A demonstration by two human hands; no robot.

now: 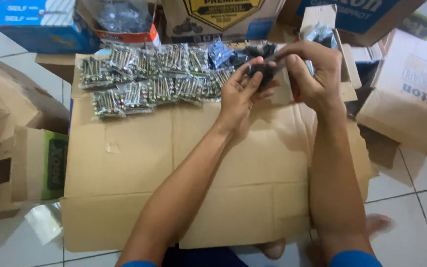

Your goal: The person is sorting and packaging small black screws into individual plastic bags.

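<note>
Both my hands meet above the far right part of a flattened cardboard sheet [174,163]. My left hand [240,89] cups a small dark packet of black parts [262,74], palm turned up. My right hand [312,69] pinches the same packet from the right with thumb and fingers. Just left of my hands lie several clear plastic bags of metal bolts [149,79], laid in two rows on the cardboard. A few dark bags [223,52] lie at the right end of the rows.
Cardboard boxes ring the sheet: a blue box [35,24] at the far left, a printed box [223,17] at the far middle, brown boxes [411,94] on the right, opened cartons [21,163] on the left. White floor tiles [411,207] surround everything. My bare feet [376,225] rest near the sheet's near edge.
</note>
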